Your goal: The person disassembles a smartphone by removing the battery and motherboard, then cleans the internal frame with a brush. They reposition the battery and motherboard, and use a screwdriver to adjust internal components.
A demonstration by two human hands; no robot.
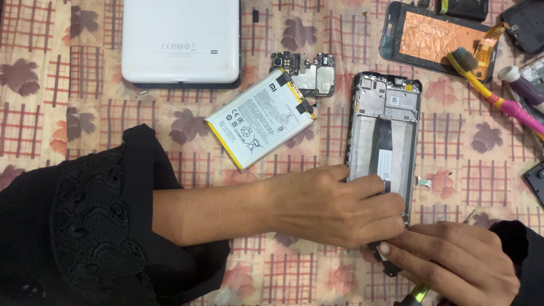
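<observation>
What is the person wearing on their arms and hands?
Both arms have loose black sleeves. The left sleeve is wide, with a lacy flower pattern sewn into it, and it is pushed back so the forearm is bare. The right sleeve reaches the wrist. The left hand and right hand wear no gloves, and no rings show.

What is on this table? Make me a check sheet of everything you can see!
Surface: patterned cloth with brown flowers and red checks.
Job's things: opened phone frame, lower end under the hands.
Clutter: white battery, circuit board, white back cover, screen part with copper foil, toothbrush.
Hands: left hand presses on the frame's lower end; right hand touches the bottom edge and holds a yellow-green tool handle.
Cables: black flat ribbon down the frame's middle.
Surroundings: dark phone parts at the right edge.
</observation>
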